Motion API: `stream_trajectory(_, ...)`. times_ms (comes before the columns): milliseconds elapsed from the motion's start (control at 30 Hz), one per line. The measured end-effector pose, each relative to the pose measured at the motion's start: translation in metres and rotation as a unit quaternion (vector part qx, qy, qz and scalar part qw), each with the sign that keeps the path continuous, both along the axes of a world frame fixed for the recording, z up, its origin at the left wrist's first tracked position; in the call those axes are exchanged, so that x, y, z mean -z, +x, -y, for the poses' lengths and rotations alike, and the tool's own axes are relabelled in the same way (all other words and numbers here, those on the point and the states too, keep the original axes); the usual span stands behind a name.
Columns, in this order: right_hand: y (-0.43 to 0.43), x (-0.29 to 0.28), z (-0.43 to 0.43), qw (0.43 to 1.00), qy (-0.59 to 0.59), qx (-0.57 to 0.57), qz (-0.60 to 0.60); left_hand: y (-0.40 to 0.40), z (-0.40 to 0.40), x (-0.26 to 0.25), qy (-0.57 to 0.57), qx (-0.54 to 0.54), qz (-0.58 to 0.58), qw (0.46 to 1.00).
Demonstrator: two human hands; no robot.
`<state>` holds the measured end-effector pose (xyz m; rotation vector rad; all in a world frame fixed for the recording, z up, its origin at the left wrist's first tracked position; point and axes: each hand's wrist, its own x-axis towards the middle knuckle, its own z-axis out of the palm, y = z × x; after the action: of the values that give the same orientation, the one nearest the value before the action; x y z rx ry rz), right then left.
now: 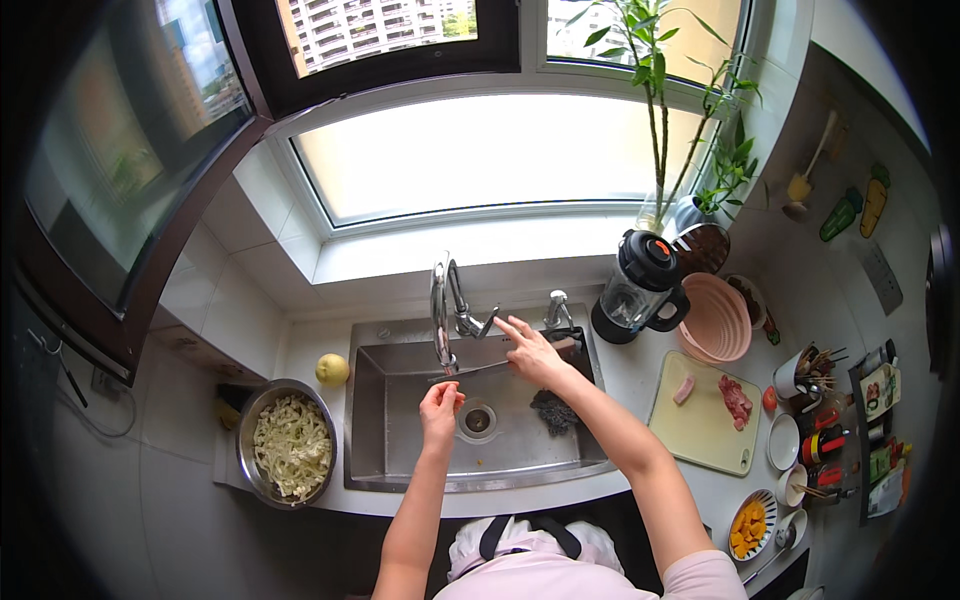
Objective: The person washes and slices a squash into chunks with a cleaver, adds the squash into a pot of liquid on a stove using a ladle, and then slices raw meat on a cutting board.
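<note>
My left hand (441, 409) is beneath the chrome faucet (440, 315), its fingers closed near the end of a thin dark blade-like utensil (480, 370). My right hand (531, 351) reaches toward the faucet's lever handle (486, 324), fingers extended; the utensil's other end runs to this hand, and whether the palm grips it is hidden. Below both hands lies the stainless steel sink (420, 480), with its drain (478, 421) and a dark grey mesh scrubber (555, 412) on the right side.
Left of the sink stand a steel bowl (241, 442) of shredded pale vegetable and a yellow round fruit (332, 369). To the right are a blender (637, 285), a pink colander (715, 319), a cutting board (697, 435) with raw meat (735, 403), and a bowl of orange cubes (748, 529).
</note>
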<state>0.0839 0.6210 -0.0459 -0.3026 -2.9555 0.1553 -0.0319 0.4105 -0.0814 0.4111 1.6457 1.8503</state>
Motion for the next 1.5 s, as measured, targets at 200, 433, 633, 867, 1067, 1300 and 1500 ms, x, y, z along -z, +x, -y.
stream_trajectory(200, -0.062, 0.035, -0.044, 0.993, 0.062, -0.007, 0.102, -0.004, -0.009, 0.004, -0.007, 0.015, 0.072, 0.997)
stream_trajectory(433, -0.037, 0.017, 0.001, 0.988, 0.151, -0.004, 0.023, -0.014, -0.025, 0.013, 0.037, 0.008, 0.150, 0.988)
stream_trajectory(633, -0.020, 0.045, 0.051, 0.988, 0.072, -0.043, 0.126, -0.019, -0.023, 0.036, -0.088, 0.003, -0.079, 0.993)
stream_trajectory(867, -0.031, 0.074, 0.083, 0.994, -0.057, 0.035, -0.083, -0.021, -0.006, 0.054, -0.243, 0.270, -0.386, 0.848)
stream_trajectory(1067, -0.023, 0.066, 0.087, 0.996, -0.023, 0.000, -0.090, -0.039, 0.003, 0.066, -0.230, 0.342, -0.476, 0.777)
stream_trajectory(1300, 0.006, 0.052, 0.080, 0.997, -0.014, 0.021, -0.072, -0.072, 0.011, 0.088, -0.278, 0.358, -0.439, 0.776)
stream_trajectory(1500, 0.019, 0.060, 0.072, 0.958, -0.218, 0.179, 0.053, -0.082, 0.048, 0.129, -0.288, 0.113, -0.398, 0.864)
